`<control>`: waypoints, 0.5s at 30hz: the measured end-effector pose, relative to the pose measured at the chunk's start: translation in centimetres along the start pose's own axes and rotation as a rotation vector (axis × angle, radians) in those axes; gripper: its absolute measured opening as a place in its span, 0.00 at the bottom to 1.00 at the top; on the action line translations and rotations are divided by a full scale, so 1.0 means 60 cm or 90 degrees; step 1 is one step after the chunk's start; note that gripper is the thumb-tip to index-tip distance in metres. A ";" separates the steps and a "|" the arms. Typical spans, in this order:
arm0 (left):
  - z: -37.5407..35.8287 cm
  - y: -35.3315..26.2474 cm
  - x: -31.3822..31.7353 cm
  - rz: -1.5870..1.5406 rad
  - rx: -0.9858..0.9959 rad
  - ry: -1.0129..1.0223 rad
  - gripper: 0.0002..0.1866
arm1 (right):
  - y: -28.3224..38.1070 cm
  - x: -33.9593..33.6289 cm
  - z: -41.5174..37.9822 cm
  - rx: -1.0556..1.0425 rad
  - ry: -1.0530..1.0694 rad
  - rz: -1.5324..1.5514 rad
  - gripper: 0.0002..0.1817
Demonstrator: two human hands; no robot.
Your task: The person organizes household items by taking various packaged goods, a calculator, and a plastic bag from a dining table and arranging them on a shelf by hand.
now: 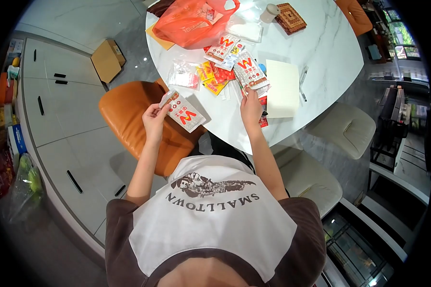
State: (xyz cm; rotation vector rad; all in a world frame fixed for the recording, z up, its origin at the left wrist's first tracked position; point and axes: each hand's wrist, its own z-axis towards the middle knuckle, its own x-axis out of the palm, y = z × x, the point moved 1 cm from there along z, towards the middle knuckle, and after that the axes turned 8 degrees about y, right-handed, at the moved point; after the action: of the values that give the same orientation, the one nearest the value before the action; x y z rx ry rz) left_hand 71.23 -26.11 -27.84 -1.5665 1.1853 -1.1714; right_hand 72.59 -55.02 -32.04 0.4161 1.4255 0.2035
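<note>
My left hand (154, 119) pinches one corner of a white packet with a red W logo (186, 114), held at the table's near-left edge. At the lower end of a similar white packet (250, 71), my right hand (252, 109) has its fingers closed on it. A third such packet (221, 49) lies beyond, overlapping others. Between my hands sit yellow sachets (214, 86) and red sachets (223, 73). A clear plastic packet (184, 76) rests to the left of them. Partly under my right hand, a red item shows beside a dark tip.
The white marble table (330, 43) carries a red plastic bag (187, 24), a cream paper sheet (281, 91), a pen (303, 86), a cup (270, 13) and a woven mat (290, 19). An orange chair (124, 115) and a grey chair (345, 129) stand close.
</note>
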 end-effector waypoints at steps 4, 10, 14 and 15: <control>-0.002 -0.005 0.004 -0.015 -0.002 -0.006 0.03 | 0.003 0.000 -0.006 -0.050 0.012 -0.150 0.10; -0.004 0.002 -0.005 -0.002 -0.003 0.009 0.04 | 0.040 0.025 -0.006 0.023 0.058 -0.165 0.09; -0.007 0.002 -0.008 -0.002 -0.009 0.001 0.04 | 0.047 0.053 0.014 0.077 0.039 -0.132 0.09; -0.006 0.004 -0.011 0.003 -0.011 -0.001 0.04 | 0.044 0.062 0.019 0.089 0.073 -0.122 0.10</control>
State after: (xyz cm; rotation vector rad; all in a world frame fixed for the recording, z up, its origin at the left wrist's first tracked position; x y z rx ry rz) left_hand 70.73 -25.53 -28.09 -1.5757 1.1999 -1.1594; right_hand 74.56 -51.36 -34.27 0.3850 1.5877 -0.0280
